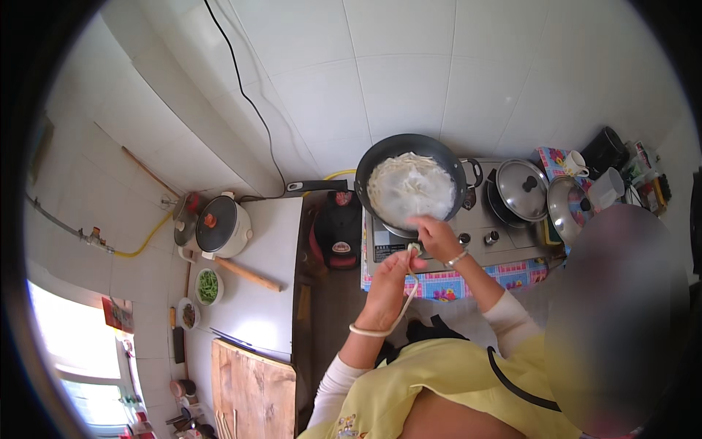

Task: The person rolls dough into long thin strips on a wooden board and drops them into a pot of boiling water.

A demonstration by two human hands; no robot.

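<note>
A pale dough rope [412,291] hangs from the fingers of my left hand [385,288] and loops around my left wrist. My right hand [436,237] is just ahead of it, over the near rim of a dark wok [408,141]. Its fingers are drawn together, and I cannot tell whether a bit of dough is between them. Inside the wok, flat pale noodles [408,160] lie in whitish, bubbling liquid. The wok sits on the left side of a steel gas stove [477,241], with its long handle [318,185] pointing left.
Right of the wok are a lidded pan [518,184] and a loose lid [565,206]. The left counter [263,230] bears an electric pot [225,225], a rolling pin [249,273], a bowl of chopped greens [208,286] and a wooden board [255,381] with more dough strips. A blurred patch hides the right side.
</note>
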